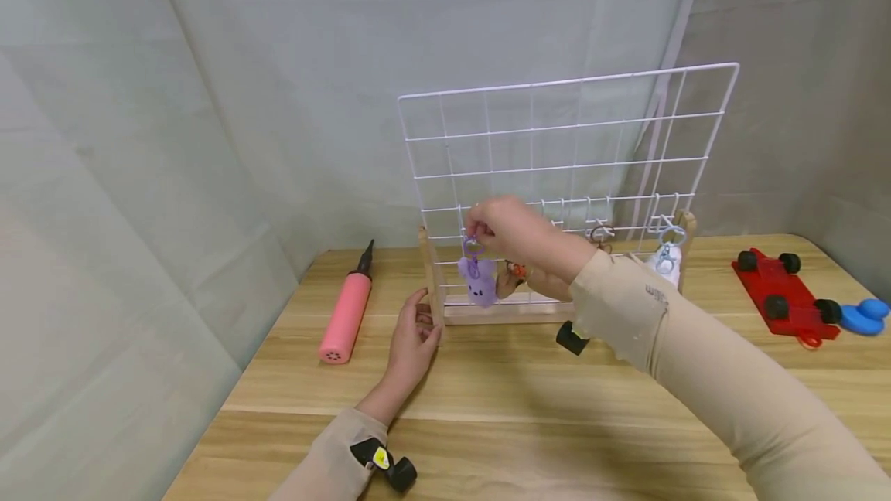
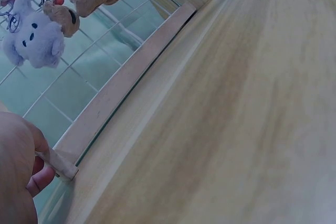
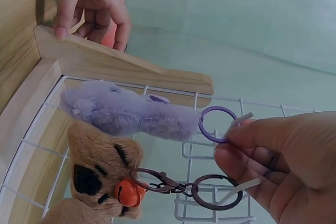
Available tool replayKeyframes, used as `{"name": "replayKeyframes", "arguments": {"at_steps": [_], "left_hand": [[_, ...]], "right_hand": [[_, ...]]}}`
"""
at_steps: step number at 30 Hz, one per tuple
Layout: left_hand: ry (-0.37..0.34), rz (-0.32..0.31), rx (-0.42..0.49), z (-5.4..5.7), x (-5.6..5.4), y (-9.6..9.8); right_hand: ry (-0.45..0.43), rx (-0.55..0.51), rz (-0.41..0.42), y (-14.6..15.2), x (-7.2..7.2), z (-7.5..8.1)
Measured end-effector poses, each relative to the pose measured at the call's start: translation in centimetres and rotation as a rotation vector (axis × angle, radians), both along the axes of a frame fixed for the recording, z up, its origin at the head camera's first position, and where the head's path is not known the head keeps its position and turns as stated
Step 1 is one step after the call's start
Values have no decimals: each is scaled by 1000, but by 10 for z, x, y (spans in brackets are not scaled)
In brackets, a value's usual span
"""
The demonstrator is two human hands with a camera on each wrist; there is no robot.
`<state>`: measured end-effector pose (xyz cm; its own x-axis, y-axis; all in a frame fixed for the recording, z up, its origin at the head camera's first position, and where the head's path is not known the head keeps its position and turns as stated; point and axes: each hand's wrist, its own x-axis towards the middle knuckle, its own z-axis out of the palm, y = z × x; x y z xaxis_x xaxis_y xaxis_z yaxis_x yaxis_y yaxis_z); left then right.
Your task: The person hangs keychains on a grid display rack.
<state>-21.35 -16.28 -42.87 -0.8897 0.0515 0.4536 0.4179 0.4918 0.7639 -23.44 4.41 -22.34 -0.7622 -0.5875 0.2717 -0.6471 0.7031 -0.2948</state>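
Note:
My right hand [image 1: 511, 224] is at the left part of a white wire grid rack [image 1: 571, 82]. It pinches the purple ring [image 3: 201, 124] of a fluffy purple plush keychain [image 1: 479, 284] by a white hook tip; whether the hook bears the ring's weight I cannot tell. My left hand [image 1: 412, 346] holds the wooden side foot [image 3: 131, 66] of the rack, thumb on one side and fingers on the other. Beside the purple plush hangs a brown plush keychain [image 3: 100, 166] with an orange bell [image 3: 129, 192]. My right forearm partly hides the hooks in the head view.
A white plush keychain [image 1: 667, 265] with a blue ring hangs at the rack's right end. Left of the rack lies a pink hand pump [image 1: 346, 319]. A red toy car [image 1: 786, 292] with black wheels and a blue object [image 1: 863, 317] lie at the right.

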Motion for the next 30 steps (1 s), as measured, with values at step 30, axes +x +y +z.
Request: {"name": "replayKeyframes", "arguments": {"at_steps": [30], "left_hand": [[10,6,4,-3,-1,0]], "right_hand": [[34,-89,38,8,11,9]]}}
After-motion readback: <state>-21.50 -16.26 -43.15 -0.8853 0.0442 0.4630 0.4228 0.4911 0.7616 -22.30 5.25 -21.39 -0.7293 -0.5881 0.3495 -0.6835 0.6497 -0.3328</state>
